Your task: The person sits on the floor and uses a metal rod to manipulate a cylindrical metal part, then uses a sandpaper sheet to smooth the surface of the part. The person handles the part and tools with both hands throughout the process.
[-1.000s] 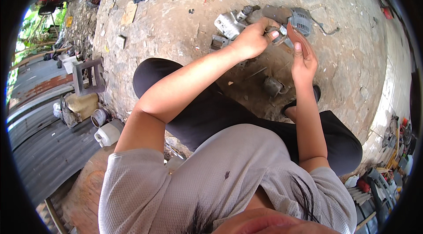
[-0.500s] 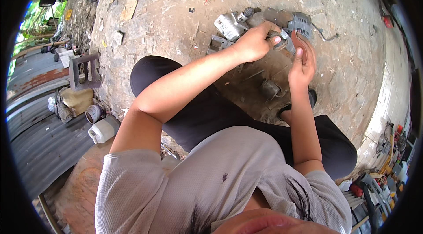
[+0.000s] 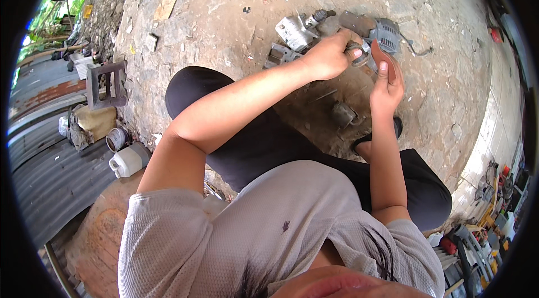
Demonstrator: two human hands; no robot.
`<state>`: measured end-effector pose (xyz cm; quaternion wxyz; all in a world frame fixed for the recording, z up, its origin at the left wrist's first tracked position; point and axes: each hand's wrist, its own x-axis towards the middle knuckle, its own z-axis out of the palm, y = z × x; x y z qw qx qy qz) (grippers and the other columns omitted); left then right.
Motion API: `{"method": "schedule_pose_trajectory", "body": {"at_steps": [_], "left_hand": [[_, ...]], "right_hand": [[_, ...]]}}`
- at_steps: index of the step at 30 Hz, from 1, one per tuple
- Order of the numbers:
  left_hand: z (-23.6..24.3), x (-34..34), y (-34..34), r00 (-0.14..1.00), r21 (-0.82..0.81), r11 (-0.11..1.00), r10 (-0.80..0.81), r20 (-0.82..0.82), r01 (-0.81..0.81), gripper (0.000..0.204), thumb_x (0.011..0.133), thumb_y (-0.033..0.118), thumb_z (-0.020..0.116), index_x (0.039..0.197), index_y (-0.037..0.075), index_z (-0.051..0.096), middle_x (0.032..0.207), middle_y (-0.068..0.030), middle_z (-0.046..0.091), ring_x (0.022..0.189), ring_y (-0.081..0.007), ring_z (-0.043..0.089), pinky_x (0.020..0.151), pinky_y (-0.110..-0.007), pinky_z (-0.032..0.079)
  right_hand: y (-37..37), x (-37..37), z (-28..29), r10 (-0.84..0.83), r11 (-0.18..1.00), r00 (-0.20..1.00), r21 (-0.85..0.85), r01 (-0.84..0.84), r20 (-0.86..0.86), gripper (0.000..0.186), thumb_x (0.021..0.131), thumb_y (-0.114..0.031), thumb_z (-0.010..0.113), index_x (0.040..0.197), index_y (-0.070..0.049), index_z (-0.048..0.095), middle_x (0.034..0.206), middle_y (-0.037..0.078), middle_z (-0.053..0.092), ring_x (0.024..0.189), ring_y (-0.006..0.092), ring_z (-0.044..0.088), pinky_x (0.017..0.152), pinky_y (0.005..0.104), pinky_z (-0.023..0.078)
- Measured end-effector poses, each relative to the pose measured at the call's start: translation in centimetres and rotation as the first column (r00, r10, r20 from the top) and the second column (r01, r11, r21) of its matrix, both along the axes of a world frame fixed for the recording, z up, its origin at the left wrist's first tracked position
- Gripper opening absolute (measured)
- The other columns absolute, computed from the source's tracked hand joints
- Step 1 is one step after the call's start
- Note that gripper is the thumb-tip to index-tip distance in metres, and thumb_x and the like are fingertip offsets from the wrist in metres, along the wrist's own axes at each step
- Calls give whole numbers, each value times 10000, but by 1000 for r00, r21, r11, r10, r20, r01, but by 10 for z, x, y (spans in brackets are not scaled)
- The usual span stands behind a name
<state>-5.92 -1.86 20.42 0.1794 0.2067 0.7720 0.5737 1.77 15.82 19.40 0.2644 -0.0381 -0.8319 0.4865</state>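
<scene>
My left hand (image 3: 334,55) is closed around a small round metal part (image 3: 359,60), and its fingers partly hide the part. Close beside it, my right hand (image 3: 386,91) pinches a bent reddish-brown piece of sandpaper (image 3: 384,61) between thumb and fingers. The sandpaper stands at the right edge of the metal part; whether they touch I cannot tell. Just beyond both hands, a grey power tool body (image 3: 386,35) with vents and a short cord lies on the ground. Left of my left hand are a silver metal housing (image 3: 293,32) and a second squarish metal casting (image 3: 279,55).
Between my legs a dark metal piece (image 3: 343,114) lies on the dirt floor. To the left are a grey rectangular frame (image 3: 106,86), a white jug (image 3: 128,161), a can (image 3: 117,140) and corrugated sheets (image 3: 62,186). Assorted tools (image 3: 466,242) pile up at the lower right.
My right hand has turned slightly, so more of the sandpaper's reddish face shows and the fingers behind it show less. My left hand keeps its grip on the metal part.
</scene>
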Motion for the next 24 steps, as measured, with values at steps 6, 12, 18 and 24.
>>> {"method": "schedule_pose_trajectory", "body": {"at_steps": [6,12,18,24], "left_hand": [[4,-4,-3,997,-3,1000,2,76,-2,321,1009,216,648,1237,-4,590,1177,-242,684,1152,-381,659,978,-423,502],[7,-5,-1,998,27,999,-20,59,19,316,1010,215,648,1242,9,587,1171,-234,693,1137,-367,667,973,-416,502],[9,-6,-1,993,-20,998,-50,110,52,295,1049,184,598,1286,9,595,1222,-141,680,1160,-236,628,1020,-361,468],[5,-8,-3,996,-23,1000,-10,89,12,303,1018,187,635,1251,-2,598,1191,-218,697,1154,-352,660,988,-409,491]], "right_hand": [[3,1,-7,-17,982,986,-181,48,166,265,1052,-192,614,1194,3,723,1125,112,754,1084,203,685,981,347,507],[7,-3,-14,136,944,910,-331,2,392,310,1060,-210,615,1230,35,701,1177,101,732,1075,165,667,985,322,502],[5,-1,1,73,911,964,-410,40,256,325,1046,-219,648,1236,42,691,1157,85,734,1071,155,660,975,314,506],[3,-7,14,110,962,994,-254,-104,9,272,1058,-172,615,1225,22,705,1198,82,731,1127,172,653,1024,338,488]]}}
